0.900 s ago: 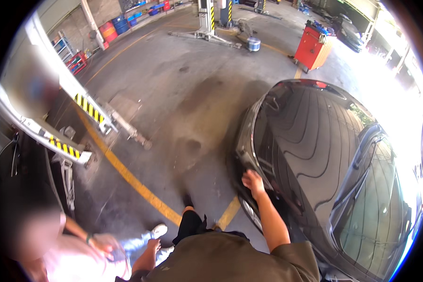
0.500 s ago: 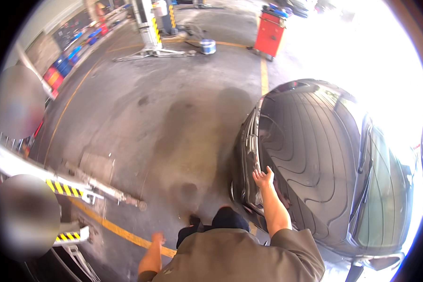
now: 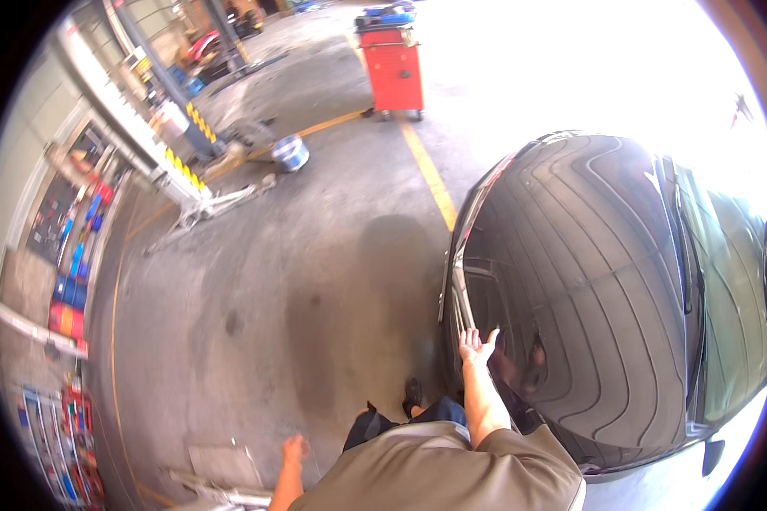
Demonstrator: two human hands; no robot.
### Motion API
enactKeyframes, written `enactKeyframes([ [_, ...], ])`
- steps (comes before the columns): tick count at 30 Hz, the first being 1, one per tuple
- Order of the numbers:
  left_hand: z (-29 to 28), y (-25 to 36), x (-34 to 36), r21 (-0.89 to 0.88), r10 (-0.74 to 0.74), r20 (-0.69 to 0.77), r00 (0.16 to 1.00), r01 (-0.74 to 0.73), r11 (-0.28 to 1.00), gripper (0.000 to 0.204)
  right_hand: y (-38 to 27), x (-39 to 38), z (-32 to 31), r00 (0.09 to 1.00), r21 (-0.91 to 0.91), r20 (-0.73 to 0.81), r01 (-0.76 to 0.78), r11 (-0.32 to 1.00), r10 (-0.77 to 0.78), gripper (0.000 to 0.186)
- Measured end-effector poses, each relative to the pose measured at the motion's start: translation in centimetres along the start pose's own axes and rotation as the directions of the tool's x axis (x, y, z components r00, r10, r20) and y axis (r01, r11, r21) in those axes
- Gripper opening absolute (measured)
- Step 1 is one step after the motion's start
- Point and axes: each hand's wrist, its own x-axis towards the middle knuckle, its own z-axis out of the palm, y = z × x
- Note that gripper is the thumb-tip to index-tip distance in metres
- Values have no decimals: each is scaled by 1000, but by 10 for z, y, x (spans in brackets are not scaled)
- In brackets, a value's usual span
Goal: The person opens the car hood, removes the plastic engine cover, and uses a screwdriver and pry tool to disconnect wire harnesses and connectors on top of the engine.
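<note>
On a garage floor (image 3: 179, 341), a dark car (image 3: 596, 289) fills the frame's right, its length running left to right. The right hand (image 3: 477, 345), nearer, spread and empty, is unobstructed at its front edge, contact unclear; the left hand (image 3: 294, 450) hangs apart, blurred. A red cart (image 3: 392, 72) and bucket (image 3: 291, 153) stand above.

My right hand (image 3: 479, 347) is extended at the front edge of the dark car (image 3: 588, 281), fingers straight and thumb spread; contact with the car cannot be determined. My left hand (image 3: 295, 449) is positioned low above the gray floor (image 3: 230, 358), well apart from the car; its finger position is blurred. Ahead, a red tool cart (image 3: 392, 75) stands on wheels beside a yellow line (image 3: 428, 175). Left of the cart, a bucket (image 3: 291, 153) stands near a white lift post (image 3: 134, 119).
</note>
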Motion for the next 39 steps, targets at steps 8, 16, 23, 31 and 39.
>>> enactKeyframes([
  [8, 52, 211, 133, 503, -172, 255, 951, 21, 864, 18, 78, 102, 118, 981, 267, -132, 175, 948, -144, 127],
  [16, 249, 593, 364, 678, 0, 384, 923, -282, 678, 19, 118, 134, 156, 876, 453, -249, 483, 750, -414, 128],
  [23, 633, 908, 311, 687, 579, 636, 510, -715, -126, 30, 134, 161, 210, 797, 590, -387, 601, 540, -464, 132],
  [31, 895, 845, 75, 362, -156, 931, 329, -882, 303, 34, 136, 240, 223, 674, 711, -341, 641, 290, -655, 125],
  [39, 1053, 710, -9, 769, -658, 594, 463, -566, 296, 111, 139, 212, 289, 588, 735, -364, 657, 164, -723, 98],
])
